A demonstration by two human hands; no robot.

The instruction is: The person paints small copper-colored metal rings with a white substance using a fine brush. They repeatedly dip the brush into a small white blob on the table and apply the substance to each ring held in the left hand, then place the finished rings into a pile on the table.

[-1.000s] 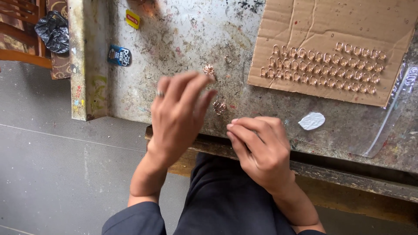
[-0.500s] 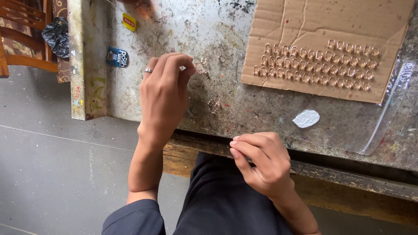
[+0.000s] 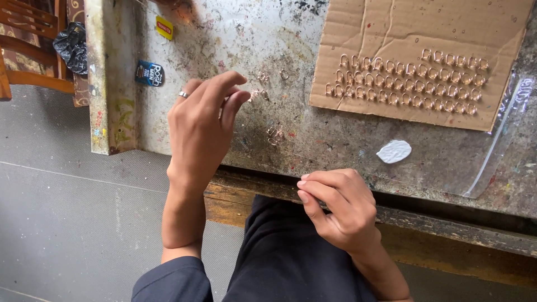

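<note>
Right hand (image 3: 341,210) at the bench's near edge, fingers curled narrow; contents, if any, not discernible. Left hand (image 3: 204,126) farther out, fingertips pinched over loose copper rings (image 3: 260,95) on the stained bench top (image 3: 251,33). Beyond: cardboard sheet (image 3: 414,33) carrying rows of rings.

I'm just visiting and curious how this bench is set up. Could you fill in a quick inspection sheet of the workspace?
Surface: worn, paint-stained worktable with a wooden front edge.
Job's things: small copper-coloured loops loose on the table; many more set in rows on a cardboard sheet.
Clutter: white oval blob, clear plastic bag, yellow sticker, dark blue sachet.
Hands: left hand, ring on one finger, fingertips at the loose loops; right hand loosely curled at the table's front edge, and I cannot tell whether it holds anything.
Cables: nothing seen.
Surroundings: grey floor, wooden chair with a black bag.
</note>
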